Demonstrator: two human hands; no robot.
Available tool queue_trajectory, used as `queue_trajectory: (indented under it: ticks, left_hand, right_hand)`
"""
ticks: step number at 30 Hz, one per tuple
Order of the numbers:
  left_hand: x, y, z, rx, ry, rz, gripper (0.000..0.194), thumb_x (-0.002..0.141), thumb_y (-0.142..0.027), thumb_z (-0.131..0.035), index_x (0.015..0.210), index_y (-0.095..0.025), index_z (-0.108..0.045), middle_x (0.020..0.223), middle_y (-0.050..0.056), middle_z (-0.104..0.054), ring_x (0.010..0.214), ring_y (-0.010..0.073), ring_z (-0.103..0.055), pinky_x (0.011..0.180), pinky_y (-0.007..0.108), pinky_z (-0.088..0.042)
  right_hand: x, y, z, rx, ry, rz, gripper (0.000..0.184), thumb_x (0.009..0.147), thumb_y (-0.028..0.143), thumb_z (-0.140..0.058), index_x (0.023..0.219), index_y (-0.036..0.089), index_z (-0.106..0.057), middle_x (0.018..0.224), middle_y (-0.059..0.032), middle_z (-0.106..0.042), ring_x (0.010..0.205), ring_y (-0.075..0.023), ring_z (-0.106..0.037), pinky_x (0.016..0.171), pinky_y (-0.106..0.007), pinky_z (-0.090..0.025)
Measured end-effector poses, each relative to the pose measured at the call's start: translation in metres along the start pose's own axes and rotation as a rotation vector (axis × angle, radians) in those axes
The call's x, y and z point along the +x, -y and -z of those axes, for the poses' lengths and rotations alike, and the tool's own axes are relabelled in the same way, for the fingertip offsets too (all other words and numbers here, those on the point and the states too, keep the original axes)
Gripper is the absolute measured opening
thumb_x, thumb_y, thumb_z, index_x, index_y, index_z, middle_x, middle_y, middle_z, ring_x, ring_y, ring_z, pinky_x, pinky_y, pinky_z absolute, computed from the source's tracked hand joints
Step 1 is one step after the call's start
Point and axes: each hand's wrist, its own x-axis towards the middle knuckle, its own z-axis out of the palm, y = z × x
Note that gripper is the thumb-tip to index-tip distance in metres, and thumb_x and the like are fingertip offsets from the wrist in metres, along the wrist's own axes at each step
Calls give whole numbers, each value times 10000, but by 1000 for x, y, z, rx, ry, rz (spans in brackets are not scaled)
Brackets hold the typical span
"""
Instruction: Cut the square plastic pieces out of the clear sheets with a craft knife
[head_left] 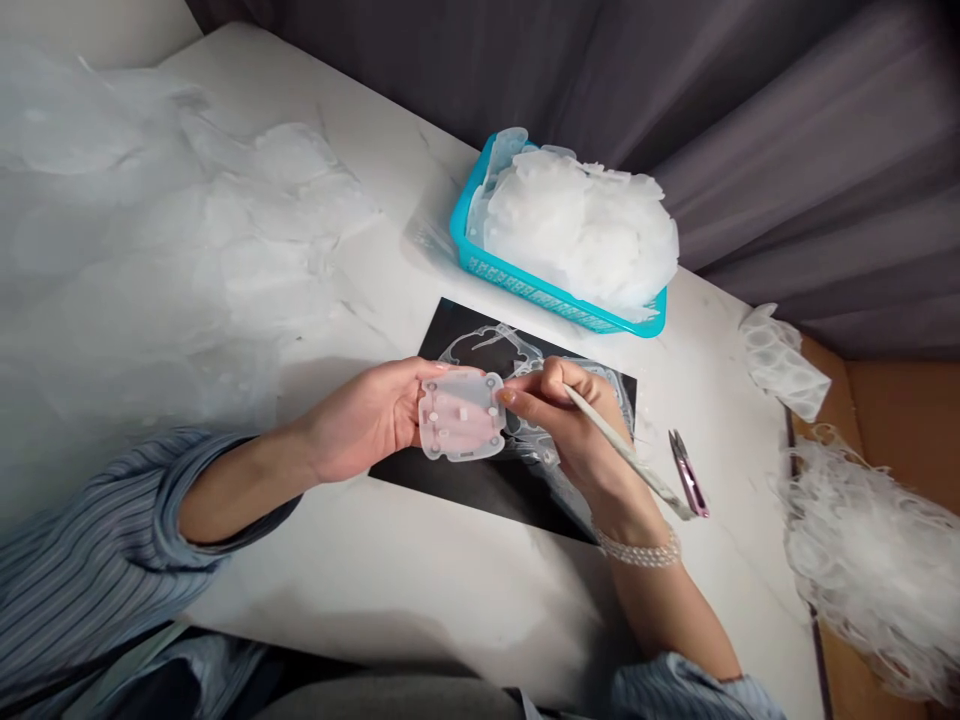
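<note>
My left hand [379, 415] is closed on the left edge of a translucent plastic piece [463, 415], roughly square with rounded corners and small holes and tabs. My right hand [574, 410] grips a thin, pale pen-like tool [626, 450], whose back end slants down toward the wrist. The fingertips of this hand touch the right edge of the piece; the tool's tip is hidden. Beneath both hands lies a black mat [420, 480], with clear plastic frame scraps [491, 340] on it, partly covered by my right hand.
A blue basket [525, 290] heaped with translucent pieces stands at the back. Thread snips [688, 475] with pink handles lie on the right. A large pile of clear plastic [165, 240] covers the left side. Tangled clear scraps [870, 560] fill a cardboard box [900, 410] at the right edge.
</note>
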Motion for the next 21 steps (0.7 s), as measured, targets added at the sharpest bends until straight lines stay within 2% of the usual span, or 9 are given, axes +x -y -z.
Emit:
queue_trajectory:
  ticks: [8, 14, 21]
  left_hand:
    - [1, 0, 4, -17, 56, 17, 408, 953, -375, -447, 1129, -97, -688, 913, 139, -782, 902, 270, -734, 834, 384, -553]
    - [0, 0, 3, 1, 57, 19, 446, 954, -395, -449, 1199, -85, -656, 922, 146, -783, 909, 277, -735, 842, 389, -552]
    - [0, 1, 3, 6, 29, 19, 392, 942, -348, -464, 1149, -92, -677, 987, 167, -776, 932, 282, -736, 911, 442, -550]
  right_hand:
    - [-1, 5, 0, 45, -64, -11, 525, 747, 160, -795, 596, 211, -294, 686, 24, -692, 595, -97, -545, 573, -246, -410]
    - [-2, 4, 0, 80, -49, -20, 510, 758, 145, -786, 601, 209, -305, 679, 20, -699, 546, -87, -565, 532, -223, -424]
    - [-1, 7, 1, 101, -58, -25, 516, 756, 139, -782, 604, 210, -294, 689, 18, -702, 516, -94, -584, 521, -234, -442]
